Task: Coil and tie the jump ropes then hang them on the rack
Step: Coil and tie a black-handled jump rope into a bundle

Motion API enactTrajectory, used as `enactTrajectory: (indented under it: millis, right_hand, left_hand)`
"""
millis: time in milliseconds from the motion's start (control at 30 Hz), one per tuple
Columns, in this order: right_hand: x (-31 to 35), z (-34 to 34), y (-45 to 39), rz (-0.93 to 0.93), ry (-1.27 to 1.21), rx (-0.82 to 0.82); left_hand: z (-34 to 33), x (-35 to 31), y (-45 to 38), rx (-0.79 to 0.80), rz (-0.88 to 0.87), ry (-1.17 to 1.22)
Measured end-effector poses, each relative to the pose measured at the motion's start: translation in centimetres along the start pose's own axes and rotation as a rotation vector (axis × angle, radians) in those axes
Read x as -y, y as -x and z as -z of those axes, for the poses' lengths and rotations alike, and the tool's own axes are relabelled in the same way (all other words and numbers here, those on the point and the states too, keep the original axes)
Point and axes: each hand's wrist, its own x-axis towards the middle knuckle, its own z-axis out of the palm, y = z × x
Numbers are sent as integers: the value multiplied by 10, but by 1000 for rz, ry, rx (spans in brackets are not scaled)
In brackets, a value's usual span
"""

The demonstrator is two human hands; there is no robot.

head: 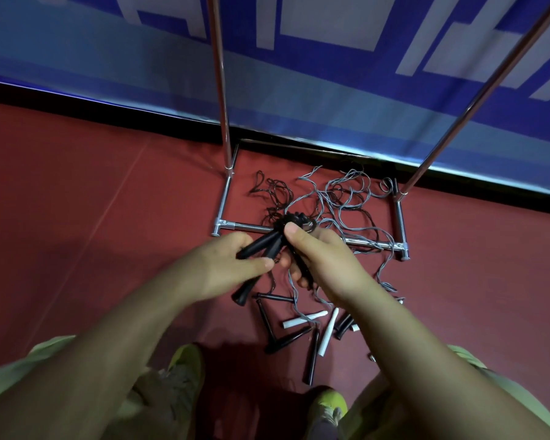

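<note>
Left hand (235,265) grips two black plastic rope handles (261,244) | right hand (324,262) pinches the coiled black cord (296,221) | loose ropes (340,198) lie on the red floor (92,192) inside the shiny metal rack base (400,223)

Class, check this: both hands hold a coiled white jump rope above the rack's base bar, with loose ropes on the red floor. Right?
Not quite. The head view shows the coiled jump rope in the left hand and right hand is black, not white. The rest stands.

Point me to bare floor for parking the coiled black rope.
Free: red floor left of the rack base, up to the wall. Also right of the base's right bar. Crowded: inside the base, tangled grey and black cords; before it, loose handles between the shoes.
</note>
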Motion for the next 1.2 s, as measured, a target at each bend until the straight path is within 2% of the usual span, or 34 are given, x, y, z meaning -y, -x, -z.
enactTrajectory:
  millis: [100,167,233,300,367,500,700,867,1067,1133,1200]
  right_hand:
    - [0,5,-1,125,-102,114]
    - [0,10,-1,200,-224,182]
    - [0,13,-1,260,-286,251]
    - [1,15,0,273,-287,276]
    - [2,18,1,270,-269,278]
    - [2,20,-1,241,-101,186]
    - [0,15,-4,66,37,68]
    - [5,15,0,-36,111,-20]
    - [2,13,0,-92,475,-128]
    - [0,10,-2,-137,408,-130]
    - [-1,8,-4,-199,195,-88]
  left_hand:
    - [15,-3,4,254,119,551]
    - [23,-1,5,461,227,820]
    - [22,4,4,751,218,911]
    - [15,7,6,885,130,923]
    - [11,1,9,812,128,900]
    - [10,-13,12,462,155,772]
    - [-6,-8,5,73,4,449]
    - [-12,2,-5,-50,16,297]
    - [-7,9,-9,-224,-41,18]
    - [-7,10,-9,-248,-32,-108]
    - [-6,11,-9,-271,-15,-189]
